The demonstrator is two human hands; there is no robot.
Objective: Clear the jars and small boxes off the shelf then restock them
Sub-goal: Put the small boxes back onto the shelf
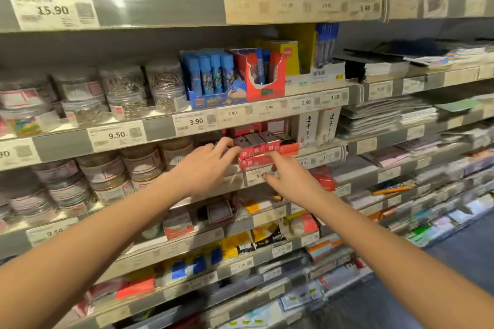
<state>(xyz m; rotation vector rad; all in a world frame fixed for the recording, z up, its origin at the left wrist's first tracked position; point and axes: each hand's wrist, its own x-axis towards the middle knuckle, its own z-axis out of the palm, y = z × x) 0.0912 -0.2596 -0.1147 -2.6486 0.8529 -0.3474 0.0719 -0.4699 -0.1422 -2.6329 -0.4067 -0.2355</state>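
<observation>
Open, empty left hand (205, 165) and right hand (291, 179) flanked small red cardboard boxes (256, 152), likely light, stiff, grippable endwise.

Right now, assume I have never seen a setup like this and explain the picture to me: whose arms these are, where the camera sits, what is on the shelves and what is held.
There is no machine here. The single picture comes from a wide-angle camera worn on a person's head, looking forward and down, so the two bare arms are the wearer's own. The grips are simply their hands. The left grip reaches with straight fingers to the small red boxes on a shop shelf; the right grip, fingers spread, is at the front of the same stack. Neither visibly holds anything. Left of the boxes stand jars, with more on the shelf above.
</observation>
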